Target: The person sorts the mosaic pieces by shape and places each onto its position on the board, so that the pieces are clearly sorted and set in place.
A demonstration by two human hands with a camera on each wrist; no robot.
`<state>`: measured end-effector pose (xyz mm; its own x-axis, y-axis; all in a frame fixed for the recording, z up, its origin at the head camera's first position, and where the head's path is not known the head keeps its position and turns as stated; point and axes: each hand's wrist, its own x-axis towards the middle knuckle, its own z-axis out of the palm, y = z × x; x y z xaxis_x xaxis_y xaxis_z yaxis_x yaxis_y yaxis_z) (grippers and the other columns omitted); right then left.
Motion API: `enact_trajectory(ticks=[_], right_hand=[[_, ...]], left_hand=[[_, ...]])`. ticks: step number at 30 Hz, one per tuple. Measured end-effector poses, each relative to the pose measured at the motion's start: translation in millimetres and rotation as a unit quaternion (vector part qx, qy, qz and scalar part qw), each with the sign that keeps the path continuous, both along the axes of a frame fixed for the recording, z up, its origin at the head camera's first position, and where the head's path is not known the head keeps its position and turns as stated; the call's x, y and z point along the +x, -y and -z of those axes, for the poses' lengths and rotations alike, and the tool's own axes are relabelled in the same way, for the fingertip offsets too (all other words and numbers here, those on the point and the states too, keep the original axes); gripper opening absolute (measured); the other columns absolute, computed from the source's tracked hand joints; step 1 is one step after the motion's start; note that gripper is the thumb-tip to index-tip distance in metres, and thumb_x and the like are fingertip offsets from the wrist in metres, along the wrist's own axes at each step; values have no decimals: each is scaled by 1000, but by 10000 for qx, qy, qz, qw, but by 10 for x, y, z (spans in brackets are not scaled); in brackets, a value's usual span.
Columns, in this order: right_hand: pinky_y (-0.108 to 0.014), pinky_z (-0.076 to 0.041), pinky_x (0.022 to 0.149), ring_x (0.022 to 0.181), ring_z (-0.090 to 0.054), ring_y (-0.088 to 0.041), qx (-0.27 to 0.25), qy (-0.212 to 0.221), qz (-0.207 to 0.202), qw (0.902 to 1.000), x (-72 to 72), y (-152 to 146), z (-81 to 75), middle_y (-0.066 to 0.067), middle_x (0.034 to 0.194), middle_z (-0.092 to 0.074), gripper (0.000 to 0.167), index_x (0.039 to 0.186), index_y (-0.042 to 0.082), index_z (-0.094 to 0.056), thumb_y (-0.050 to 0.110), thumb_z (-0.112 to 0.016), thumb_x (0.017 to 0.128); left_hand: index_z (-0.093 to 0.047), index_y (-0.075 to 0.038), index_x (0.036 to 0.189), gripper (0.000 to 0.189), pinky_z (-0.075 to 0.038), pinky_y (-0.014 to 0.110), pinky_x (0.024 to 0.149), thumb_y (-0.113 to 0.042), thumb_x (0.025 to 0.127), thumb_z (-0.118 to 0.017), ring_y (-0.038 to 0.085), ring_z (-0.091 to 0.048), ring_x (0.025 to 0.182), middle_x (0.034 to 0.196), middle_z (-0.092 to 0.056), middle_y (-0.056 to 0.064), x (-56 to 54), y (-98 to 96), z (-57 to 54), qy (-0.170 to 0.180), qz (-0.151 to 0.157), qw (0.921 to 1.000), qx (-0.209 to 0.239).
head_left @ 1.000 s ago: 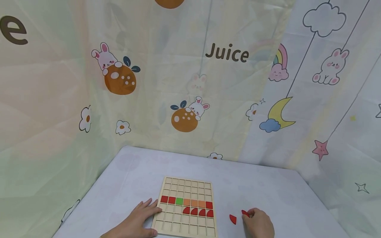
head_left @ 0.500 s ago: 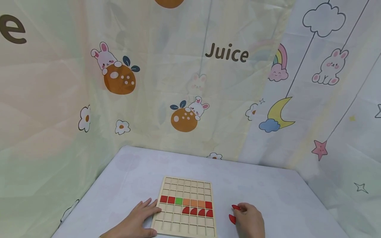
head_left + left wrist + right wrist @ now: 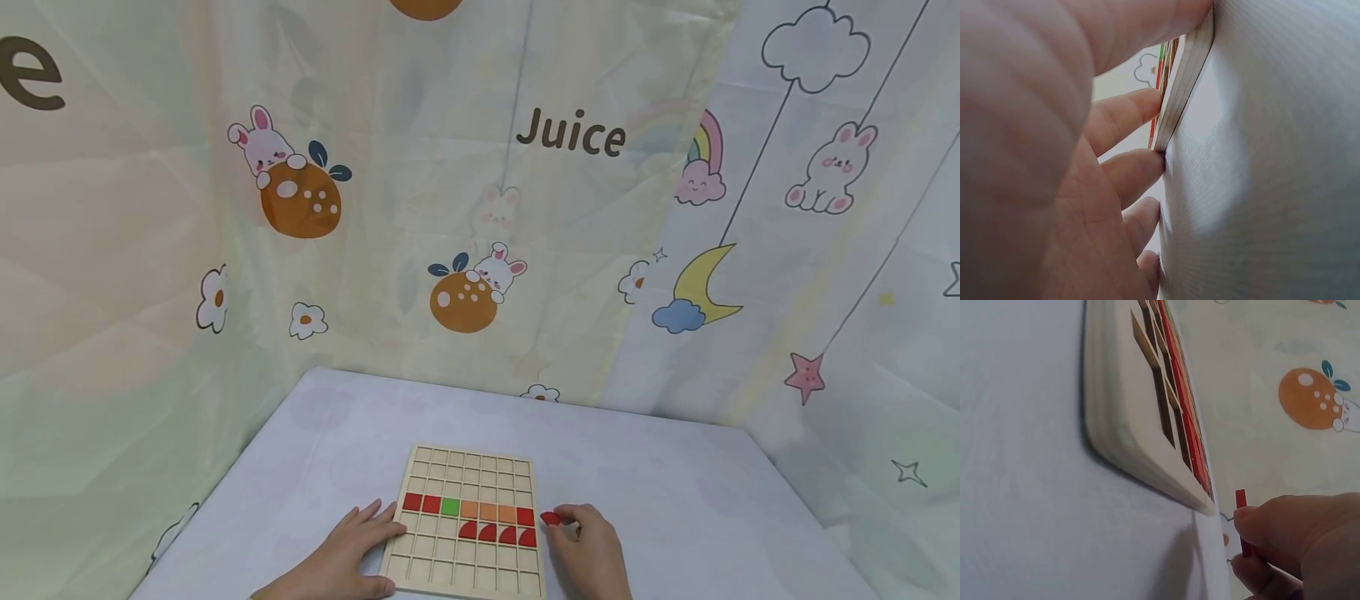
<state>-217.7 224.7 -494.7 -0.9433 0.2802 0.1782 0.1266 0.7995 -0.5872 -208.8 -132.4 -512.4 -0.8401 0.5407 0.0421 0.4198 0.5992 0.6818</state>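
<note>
A wooden grid board [image 3: 442, 575] lies on the table. One row holds red, green and orange square tiles; the row nearer me holds several red quarter-circle tiles [image 3: 527, 537] at its right end. My left hand [image 3: 341, 550] rests against the board's left edge, fingers spread; in the left wrist view the thumb and two fingers touch the board's side [image 3: 1185, 81]. Just off the board's right edge, my right hand [image 3: 592, 550] pinches a red quarter-circle tile [image 3: 551, 517] between thumb and fingers. In the right wrist view that tile [image 3: 1243, 525] appears edge-on, apart from the board.
The table [image 3: 675, 467] has a pale cloth cover. Behind and beside it hang printed curtains [image 3: 375, 208] with rabbits, fruit and flowers. The spot where another loose red tile lay is covered by my right hand.
My right hand has moved left with the pinched red tile, up to the board's right edge. The other loose red tile is out of sight. My left hand and the board stay put.
</note>
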Motion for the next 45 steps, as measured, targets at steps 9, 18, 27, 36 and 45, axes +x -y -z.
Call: enact_trajectory(ticks=[9,18,27,36,45], right_hand=[[-32,-47,68,77,-52,-12,76,-141,-557,9983,27,121,36,6,87,-60,20,97,12,-73,17,-80,78],[-27,-47,65,75,-52,-7,125,-581,-1119,9919,83,214,57,10,87,-60,19,96,15,-74,18,-80,78],[-22,-45,65,76,-52,-5,-62,-661,-1563,9855,95,313,50,11,92,-61,22,104,15,-73,19,-77,83],[-21,-44,63,76,-49,-5,-117,-601,-1839,9810,95,525,69,13,96,-61,23,106,15,-73,19,-76,83],[-21,-45,62,73,-50,-5,-57,-1090,-2209,9692,125,663,47,12,90,-61,20,101,13,-74,14,-78,81]], left_hand=[[-58,-18,132,69,-10,72,107,-51,74,-78,51,-20,142,151,-39,22,9,-4,-20,-99,27,9999,26],[-58,-19,132,69,-9,72,108,-50,74,-78,50,-19,142,152,-38,22,11,0,-16,-25,20,10000,51],[-58,-18,132,71,-10,71,109,-52,74,-77,49,-20,143,152,-38,21,17,-12,-28,-112,10,9999,-12],[-58,-16,132,71,-7,73,107,-51,73,-78,52,-18,142,152,-37,23,17,14,-22,43,5,9999,104],[-58,-19,132,71,-8,71,109,-51,73,-78,49,-18,143,152,-38,21,9,-4,-19,60,-48,10000,16]])
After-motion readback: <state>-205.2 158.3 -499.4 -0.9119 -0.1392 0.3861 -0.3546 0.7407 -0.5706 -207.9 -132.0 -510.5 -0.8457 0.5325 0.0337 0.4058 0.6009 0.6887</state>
